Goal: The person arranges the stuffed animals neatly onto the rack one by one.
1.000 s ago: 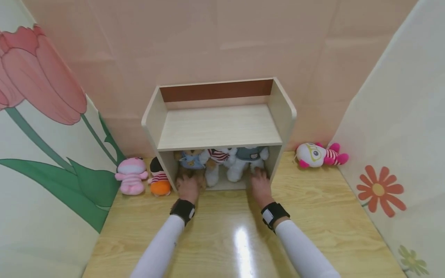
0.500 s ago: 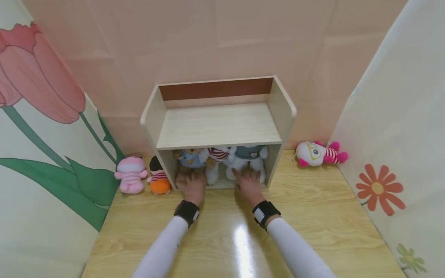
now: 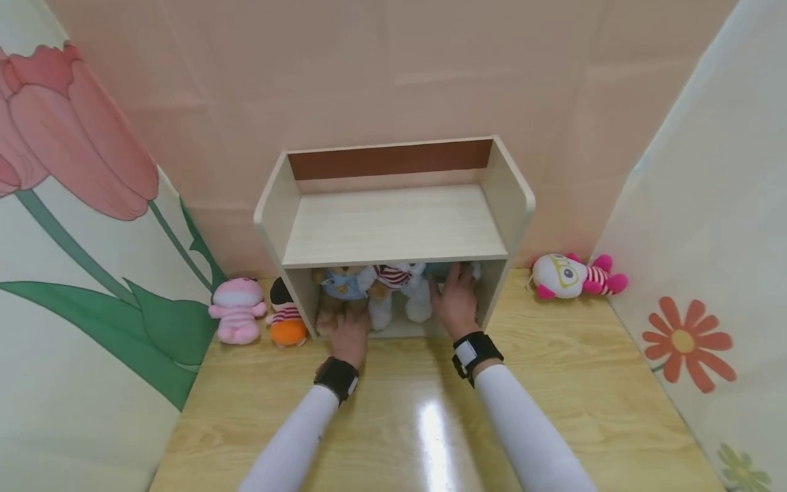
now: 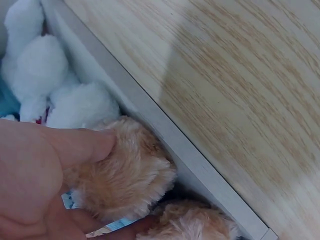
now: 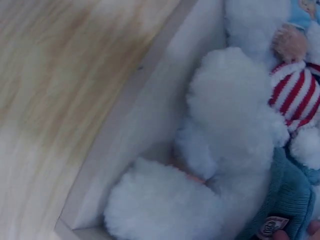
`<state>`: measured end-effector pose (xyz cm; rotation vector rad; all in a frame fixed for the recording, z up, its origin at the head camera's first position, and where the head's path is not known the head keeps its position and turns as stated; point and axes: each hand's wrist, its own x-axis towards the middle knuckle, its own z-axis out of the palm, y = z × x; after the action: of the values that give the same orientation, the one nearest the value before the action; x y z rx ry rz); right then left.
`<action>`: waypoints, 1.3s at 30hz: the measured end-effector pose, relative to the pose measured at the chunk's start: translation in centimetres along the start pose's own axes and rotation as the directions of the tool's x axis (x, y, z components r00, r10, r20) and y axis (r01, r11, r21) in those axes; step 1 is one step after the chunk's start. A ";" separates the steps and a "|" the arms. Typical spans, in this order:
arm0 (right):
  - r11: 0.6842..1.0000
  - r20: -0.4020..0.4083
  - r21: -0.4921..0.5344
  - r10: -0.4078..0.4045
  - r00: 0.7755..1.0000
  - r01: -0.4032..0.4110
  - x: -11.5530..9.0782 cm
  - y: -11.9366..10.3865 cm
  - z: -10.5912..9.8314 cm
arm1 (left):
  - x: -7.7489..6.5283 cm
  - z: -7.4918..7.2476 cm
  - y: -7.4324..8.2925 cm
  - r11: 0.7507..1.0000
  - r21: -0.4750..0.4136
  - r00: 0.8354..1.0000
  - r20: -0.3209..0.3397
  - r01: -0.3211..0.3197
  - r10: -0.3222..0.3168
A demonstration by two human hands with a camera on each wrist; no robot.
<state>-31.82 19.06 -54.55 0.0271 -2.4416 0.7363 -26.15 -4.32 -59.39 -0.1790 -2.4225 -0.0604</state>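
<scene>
On the lower level of a small shelf unit [image 3: 396,229], several plush toys sit side by side. My left hand [image 3: 350,335] is at the brown teddy bear [image 3: 343,285] in a blue top; in the left wrist view its thumb and fingers hold one furry leg [image 4: 125,170]. A white plush toy in a red-striped shirt [image 3: 391,276] sits in the middle. At the right, my right hand [image 3: 456,304] touches the white plush toy in a teal sweater [image 5: 287,192] with extended fingers; only fingertips [image 5: 312,230] show in the right wrist view. The upper board hides the toys' heads.
Left of the unit stand a pink plush doll [image 3: 238,311] and a doll with orange bottoms [image 3: 287,314]. A pink and white doll with glasses [image 3: 578,276] lies at the right wall. The wooden table [image 3: 399,410] spreads in front.
My right hand moved from the shelf's right side leftward to the toy's legs, then up onto its sweater. My left hand shifted slightly right, staying at the teddy bear's legs.
</scene>
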 end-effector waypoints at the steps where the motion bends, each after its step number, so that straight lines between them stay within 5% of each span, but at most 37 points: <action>1: 1.000 0.002 0.000 0.025 1.000 -0.025 0.2 -0.1 -0.1 | 0.1 -0.1 0.1 1.000 0.000 1.000 -0.013 -0.008 0.008; 6: 0.991 0.034 0.019 0.131 0.991 -0.132 1.3 -0.6 -0.5 | 0.5 -0.1 0.2 0.999 -0.012 0.997 -0.069 -0.034 0.033; 14: 0.976 0.136 -0.014 0.215 0.967 -0.215 1.8 -0.4 -0.7 | 0.4 -0.2 0.3 0.999 0.019 0.999 -0.031 -0.030 0.031; 18: 0.983 0.115 -0.109 0.159 0.980 -0.147 1.1 -0.6 -1.0 | 0.5 0.0 -0.1 0.997 0.060 0.990 -0.136 -0.039 0.047; 24: 0.974 -0.042 -0.221 -0.063 0.997 0.052 0.0 -1.1 -1.3 | 0.8 -0.5 -0.5 0.997 0.076 0.965 -0.262 0.029 -0.008; 29: 0.975 -0.082 -0.195 -0.121 0.989 0.103 0.8 -0.9 -1.5 | 1.6 -0.5 -0.6 0.996 0.078 0.969 -0.247 0.046 -0.025; 39: 0.983 0.101 -0.164 -0.063 0.993 0.079 1.3 1.0 -1.5 | 1.1 0.1 -0.9 0.999 0.001 0.993 -0.106 0.046 -0.046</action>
<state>-32.26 20.91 -53.32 0.0855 -2.5713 0.5073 -27.16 -5.05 -58.79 -0.1156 -2.3213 -0.0838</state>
